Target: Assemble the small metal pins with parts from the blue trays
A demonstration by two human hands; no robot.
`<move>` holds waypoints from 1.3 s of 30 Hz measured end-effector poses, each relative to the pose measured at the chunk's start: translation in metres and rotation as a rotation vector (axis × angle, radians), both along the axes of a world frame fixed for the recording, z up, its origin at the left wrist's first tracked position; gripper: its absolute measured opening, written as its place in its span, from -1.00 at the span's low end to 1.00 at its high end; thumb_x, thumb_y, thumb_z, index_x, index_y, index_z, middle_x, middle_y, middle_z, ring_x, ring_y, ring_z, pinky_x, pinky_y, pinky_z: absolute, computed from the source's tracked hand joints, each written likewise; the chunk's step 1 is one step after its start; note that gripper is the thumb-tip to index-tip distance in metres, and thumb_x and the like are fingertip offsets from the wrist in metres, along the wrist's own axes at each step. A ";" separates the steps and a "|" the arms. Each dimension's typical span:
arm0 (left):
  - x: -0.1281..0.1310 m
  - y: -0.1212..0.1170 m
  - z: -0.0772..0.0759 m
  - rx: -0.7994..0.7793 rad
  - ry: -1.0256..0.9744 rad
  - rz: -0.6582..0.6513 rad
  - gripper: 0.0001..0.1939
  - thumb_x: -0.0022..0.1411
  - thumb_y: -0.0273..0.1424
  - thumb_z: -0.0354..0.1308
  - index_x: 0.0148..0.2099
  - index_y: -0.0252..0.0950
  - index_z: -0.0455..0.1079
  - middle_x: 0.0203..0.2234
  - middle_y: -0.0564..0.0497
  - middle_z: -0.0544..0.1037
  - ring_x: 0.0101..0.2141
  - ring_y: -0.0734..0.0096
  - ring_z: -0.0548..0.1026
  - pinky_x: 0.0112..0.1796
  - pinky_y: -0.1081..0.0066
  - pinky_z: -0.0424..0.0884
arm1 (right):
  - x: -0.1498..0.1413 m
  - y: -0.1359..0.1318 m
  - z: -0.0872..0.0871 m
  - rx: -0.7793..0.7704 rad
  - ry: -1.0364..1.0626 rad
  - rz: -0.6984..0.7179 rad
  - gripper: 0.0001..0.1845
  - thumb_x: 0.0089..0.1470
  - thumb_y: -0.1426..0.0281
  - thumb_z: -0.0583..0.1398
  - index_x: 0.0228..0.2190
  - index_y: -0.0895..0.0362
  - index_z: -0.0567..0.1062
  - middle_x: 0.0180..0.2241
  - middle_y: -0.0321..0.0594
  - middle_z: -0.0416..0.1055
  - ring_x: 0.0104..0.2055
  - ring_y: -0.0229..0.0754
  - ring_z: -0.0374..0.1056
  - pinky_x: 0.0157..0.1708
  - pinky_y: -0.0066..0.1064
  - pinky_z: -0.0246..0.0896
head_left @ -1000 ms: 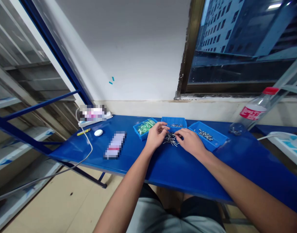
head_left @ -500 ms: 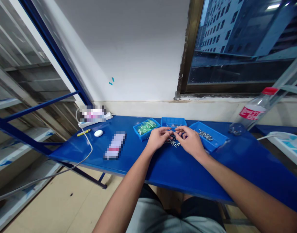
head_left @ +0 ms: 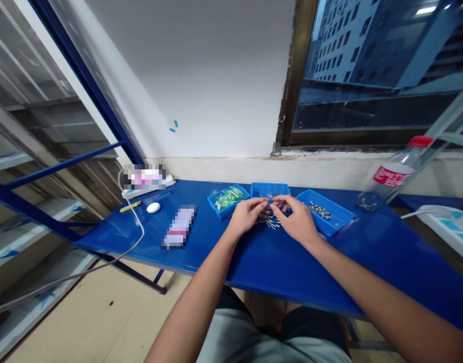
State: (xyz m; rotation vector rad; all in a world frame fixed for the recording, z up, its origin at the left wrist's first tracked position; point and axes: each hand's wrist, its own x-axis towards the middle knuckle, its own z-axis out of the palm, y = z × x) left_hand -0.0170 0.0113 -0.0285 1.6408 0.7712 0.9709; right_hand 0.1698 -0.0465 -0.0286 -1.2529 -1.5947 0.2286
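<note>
My left hand point(head_left: 247, 214) and my right hand point(head_left: 296, 218) meet fingertip to fingertip above a loose pile of small metal pins point(head_left: 268, 221) on the blue table point(head_left: 277, 262). Both pinch something tiny between them, too small to name. Just behind the hands stand three blue trays: the left tray point(head_left: 227, 199) holds green parts, the middle tray point(head_left: 270, 190) holds metal pins, the right tray point(head_left: 324, 212) holds small silver pieces.
A plastic bottle with a red cap point(head_left: 394, 174) leans at the right by the window sill. At the left lie a white power strip point(head_left: 146, 189) with its cable, a white oval object point(head_left: 153, 207), a yellow pen point(head_left: 130, 206) and a blurred packet point(head_left: 179, 227).
Both hands lifted off the pin pile and came together; the fingertips now touch in a pinch above it.
</note>
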 end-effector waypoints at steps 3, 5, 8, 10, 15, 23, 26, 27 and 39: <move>-0.002 -0.002 0.001 0.209 0.161 0.048 -0.71 0.31 -0.22 0.34 -0.02 -0.25 0.68 -0.14 -0.11 0.72 -0.15 0.14 0.67 -0.07 0.27 0.59 | 0.001 0.000 0.001 0.016 0.007 0.024 -0.72 0.24 0.24 0.24 -0.06 0.07 0.58 -0.19 -0.14 0.62 -0.27 -0.08 0.49 -0.19 -0.23 0.42; -0.003 -0.002 0.001 0.253 0.194 0.055 -0.81 0.26 -0.29 0.38 -0.12 -0.25 0.70 -0.19 -0.09 0.73 -0.17 0.15 0.68 -0.07 0.27 0.59 | 0.002 0.001 0.001 0.013 -0.017 0.034 -0.76 0.24 0.26 0.24 -0.11 0.07 0.60 -0.20 -0.14 0.62 -0.28 -0.08 0.49 -0.19 -0.23 0.42; -0.001 0.000 -0.001 0.127 0.101 0.046 -0.79 0.19 -0.41 0.41 -0.10 -0.30 0.65 -0.25 -0.09 0.73 -0.21 0.20 0.69 -0.09 0.27 0.61 | 0.004 0.001 0.001 -0.021 -0.056 0.045 -0.84 0.22 0.29 0.24 -0.24 0.06 0.61 -0.25 -0.17 0.63 -0.31 -0.09 0.49 -0.22 -0.25 0.41; 0.000 0.002 -0.004 0.032 0.006 0.040 -0.71 0.16 -0.46 0.42 -0.04 -0.35 0.61 -0.23 -0.12 0.72 -0.22 0.25 0.69 -0.08 0.27 0.62 | 0.005 0.002 0.000 -0.047 -0.049 0.055 -0.85 0.20 0.32 0.24 -0.23 0.06 0.60 -0.26 -0.19 0.63 -0.32 -0.11 0.49 -0.24 -0.27 0.41; 0.000 0.004 -0.003 -0.058 -0.096 -0.014 -0.66 0.16 -0.45 0.45 -0.02 -0.40 0.57 -0.15 -0.23 0.70 -0.17 0.26 0.68 0.01 0.20 0.60 | 0.004 0.004 -0.005 -0.092 -0.022 0.101 -0.84 0.13 0.36 0.24 -0.21 0.05 0.55 -0.31 -0.23 0.61 -0.31 -0.12 0.50 -0.26 -0.29 0.40; 0.002 -0.003 0.004 -0.019 -0.110 -0.010 -0.57 0.20 -0.28 0.45 0.05 -0.39 0.55 -0.23 -0.18 0.70 -0.26 0.30 0.67 -0.14 0.33 0.61 | 0.003 0.004 -0.005 -0.057 -0.036 0.058 -0.78 0.10 0.39 0.22 -0.17 0.06 0.51 -0.36 -0.24 0.54 -0.39 -0.14 0.43 -0.32 -0.31 0.37; 0.002 -0.006 0.004 -0.022 -0.013 0.007 -0.51 0.27 -0.12 0.38 0.09 -0.36 0.57 -0.37 -0.12 0.69 -0.39 0.30 0.65 -0.27 0.34 0.60 | 0.006 0.003 -0.002 -0.032 -0.092 0.014 -0.87 0.18 0.34 0.21 -0.25 0.05 0.57 -0.32 -0.20 0.57 -0.39 -0.13 0.41 -0.30 -0.29 0.35; 0.002 -0.006 0.003 -0.038 -0.002 0.003 -0.50 0.26 -0.10 0.39 0.09 -0.35 0.57 -0.35 -0.13 0.70 -0.38 0.28 0.66 -0.26 0.32 0.61 | 0.007 0.003 -0.001 -0.028 -0.116 0.020 -0.87 0.19 0.33 0.22 -0.27 0.04 0.59 -0.30 -0.20 0.57 -0.39 -0.13 0.40 -0.30 -0.29 0.34; 0.002 -0.002 -0.001 0.030 -0.042 0.106 -0.61 0.19 -0.51 0.37 0.00 -0.26 0.31 -0.27 -0.07 0.72 -0.31 0.33 0.69 -0.24 0.40 0.57 | 0.006 0.005 -0.004 -0.089 -0.084 0.086 -0.81 0.25 0.24 0.23 -0.24 0.02 0.64 -0.29 -0.22 0.62 -0.33 -0.10 0.46 -0.26 -0.26 0.36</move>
